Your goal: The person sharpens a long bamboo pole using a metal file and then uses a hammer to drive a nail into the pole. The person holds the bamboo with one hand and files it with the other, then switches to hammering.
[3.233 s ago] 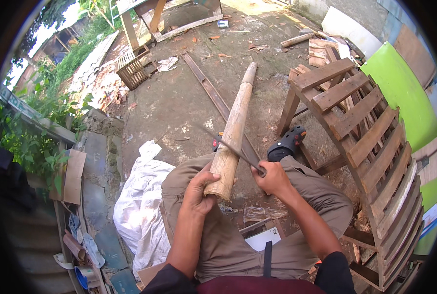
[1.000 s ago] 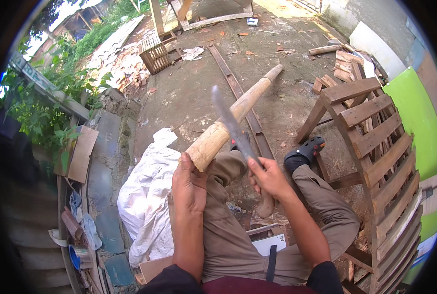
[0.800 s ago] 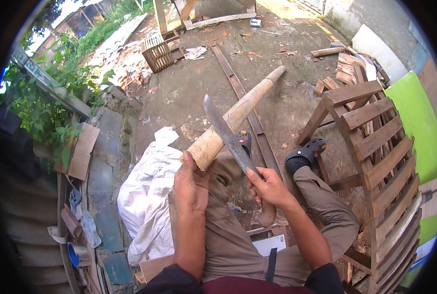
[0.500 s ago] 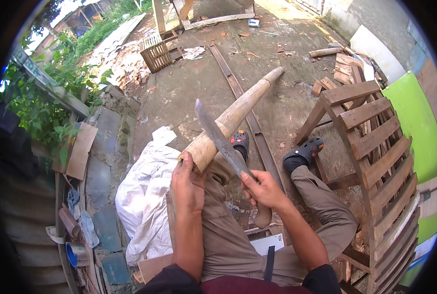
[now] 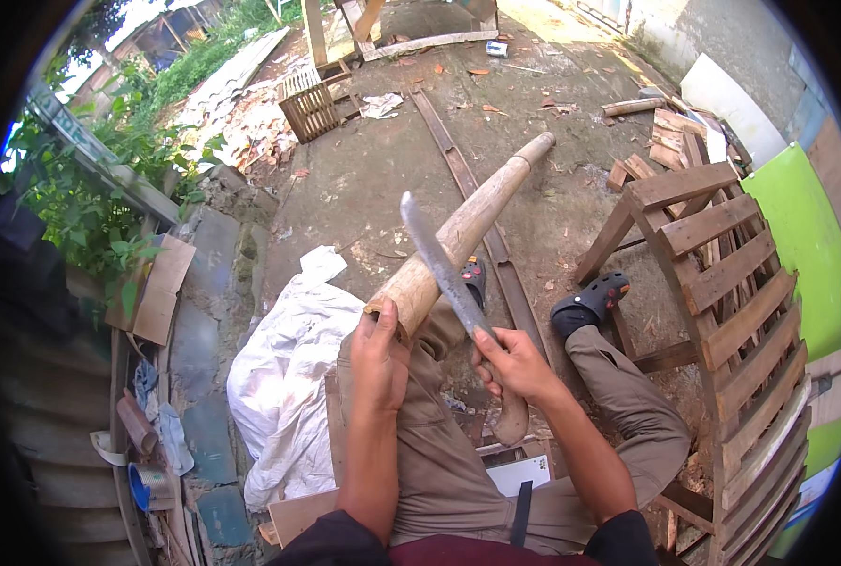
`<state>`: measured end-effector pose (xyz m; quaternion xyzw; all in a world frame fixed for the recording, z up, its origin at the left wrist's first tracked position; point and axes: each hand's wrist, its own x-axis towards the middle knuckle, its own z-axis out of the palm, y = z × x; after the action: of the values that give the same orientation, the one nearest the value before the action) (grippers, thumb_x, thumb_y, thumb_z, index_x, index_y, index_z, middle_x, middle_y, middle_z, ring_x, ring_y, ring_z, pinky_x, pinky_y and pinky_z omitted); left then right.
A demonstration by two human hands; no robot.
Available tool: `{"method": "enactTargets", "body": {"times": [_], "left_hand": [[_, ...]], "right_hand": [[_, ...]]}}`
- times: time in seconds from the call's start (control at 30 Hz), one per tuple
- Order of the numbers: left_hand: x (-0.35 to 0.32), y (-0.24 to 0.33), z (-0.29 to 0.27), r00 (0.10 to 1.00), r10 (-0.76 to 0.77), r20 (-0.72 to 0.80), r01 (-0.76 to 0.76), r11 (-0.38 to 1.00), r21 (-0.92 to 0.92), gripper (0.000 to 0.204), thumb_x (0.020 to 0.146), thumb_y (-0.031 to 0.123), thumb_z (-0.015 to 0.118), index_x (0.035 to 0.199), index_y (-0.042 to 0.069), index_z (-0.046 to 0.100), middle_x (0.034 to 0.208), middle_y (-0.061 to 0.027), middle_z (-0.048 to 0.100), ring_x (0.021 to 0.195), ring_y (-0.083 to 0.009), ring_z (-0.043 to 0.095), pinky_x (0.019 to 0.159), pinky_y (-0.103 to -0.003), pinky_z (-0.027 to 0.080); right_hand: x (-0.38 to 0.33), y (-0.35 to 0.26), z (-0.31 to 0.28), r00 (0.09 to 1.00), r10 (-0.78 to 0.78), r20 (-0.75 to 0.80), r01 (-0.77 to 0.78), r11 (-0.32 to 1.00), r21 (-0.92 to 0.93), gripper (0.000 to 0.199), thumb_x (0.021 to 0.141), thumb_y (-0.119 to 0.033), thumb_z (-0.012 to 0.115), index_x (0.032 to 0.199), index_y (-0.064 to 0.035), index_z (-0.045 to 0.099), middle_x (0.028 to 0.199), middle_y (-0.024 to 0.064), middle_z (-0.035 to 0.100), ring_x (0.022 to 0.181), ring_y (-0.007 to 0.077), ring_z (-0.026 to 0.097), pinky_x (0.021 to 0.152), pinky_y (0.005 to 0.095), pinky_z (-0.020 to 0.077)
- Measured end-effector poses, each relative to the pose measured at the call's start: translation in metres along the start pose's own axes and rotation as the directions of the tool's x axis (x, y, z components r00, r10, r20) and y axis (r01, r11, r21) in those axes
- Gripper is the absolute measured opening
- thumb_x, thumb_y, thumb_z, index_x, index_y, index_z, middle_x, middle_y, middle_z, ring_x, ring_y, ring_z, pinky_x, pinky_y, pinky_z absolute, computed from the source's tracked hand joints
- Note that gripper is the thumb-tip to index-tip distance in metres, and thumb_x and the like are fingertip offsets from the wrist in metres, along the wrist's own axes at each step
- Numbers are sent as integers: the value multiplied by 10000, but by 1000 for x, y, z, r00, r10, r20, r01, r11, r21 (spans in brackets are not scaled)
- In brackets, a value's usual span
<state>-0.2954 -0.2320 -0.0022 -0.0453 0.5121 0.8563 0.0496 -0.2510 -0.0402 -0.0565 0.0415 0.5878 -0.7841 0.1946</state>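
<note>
A pale bamboo pole [image 5: 489, 215] slants away from me, its cut hollow end near my lap. My left hand [image 5: 380, 363] grips that near end, thumb along the rim and fingers underneath. In my right hand [image 5: 515, 366] is a machete [image 5: 432, 253], held by its wooden handle [image 5: 512, 422]. The long blade crosses over the pole just beyond my left hand, its tip pointing up and left. Whether the edge touches the bamboo, I cannot tell.
A white cloth [image 5: 284, 377] lies left of my leg. Close on the right stands a slatted wooden bench [image 5: 708, 226], with wood scraps [image 5: 670, 137] behind. A long brown metal channel [image 5: 449, 151] lies across the ground. Farther off is a slatted crate [image 5: 309, 108].
My hands, the bamboo pole and the machete have shifted slightly right. The blade stands a little steeper over the pole. Both grips stay the same.
</note>
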Motion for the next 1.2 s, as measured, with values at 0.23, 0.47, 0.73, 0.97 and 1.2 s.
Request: {"method": "enactTargets", "body": {"times": [0.23, 0.47, 0.73, 0.97, 1.2], "left_hand": [[3, 0, 2, 1000, 17, 18, -17, 1000, -2, 466, 1017, 292, 582, 1323, -46, 488, 1296, -153, 593, 1193, -274, 594, 1003, -504, 498], [-1, 1, 0, 1000, -5, 9, 6, 999, -38, 451, 1029, 264, 565, 1328, -61, 473, 1302, -168, 587, 1172, -264, 604, 960, -447, 531], [2, 1, 0, 1000, 19, 17, -19, 1000, -9, 448, 1021, 303, 567, 1313, -31, 504, 1303, -152, 592, 1209, -267, 583, 993, -493, 498], [-2, -3, 0, 1000, 15, 27, -16, 1000, 13, 486, 1009, 289, 585, 1339, -48, 471, 1324, -173, 566, 1238, -278, 562, 1023, -500, 478], [-2, -2, 0, 999, 16, 34, -18, 999, 43, 491, 1005, 284, 588, 1352, -42, 469, 1345, -166, 550, 1259, -278, 541, 1047, -496, 454]], "right_hand": [[16, 3, -7, 988, 19, -156, -3, 995, 98, 427, 1042, -422, 534, 854, -38, 540, 623, 24, 535, 450, 99, 498, 411, 265, 419], [24, 11, -7, 990, 12, -138, 9, 989, 150, 423, 1045, -414, 531, 840, -44, 537, 614, 32, 535, 446, 103, 495, 411, 264, 409], [32, 2, -4, 988, 26, -149, 1, 984, 179, 431, 1038, -409, 549, 817, -39, 563, 571, 18, 535, 419, 87, 485, 401, 255, 405], [42, 5, -10, 975, 30, -220, 21, 975, 223, 440, 1039, -418, 543, 862, -17, 582, 589, 22, 546, 434, 86, 505, 396, 253, 393], [50, -2, -15, 967, 52, -249, 5, 975, 221, 424, 1047, -434, 515, 908, -36, 564, 608, 25, 527, 429, 102, 482, 398, 255, 395]]}}
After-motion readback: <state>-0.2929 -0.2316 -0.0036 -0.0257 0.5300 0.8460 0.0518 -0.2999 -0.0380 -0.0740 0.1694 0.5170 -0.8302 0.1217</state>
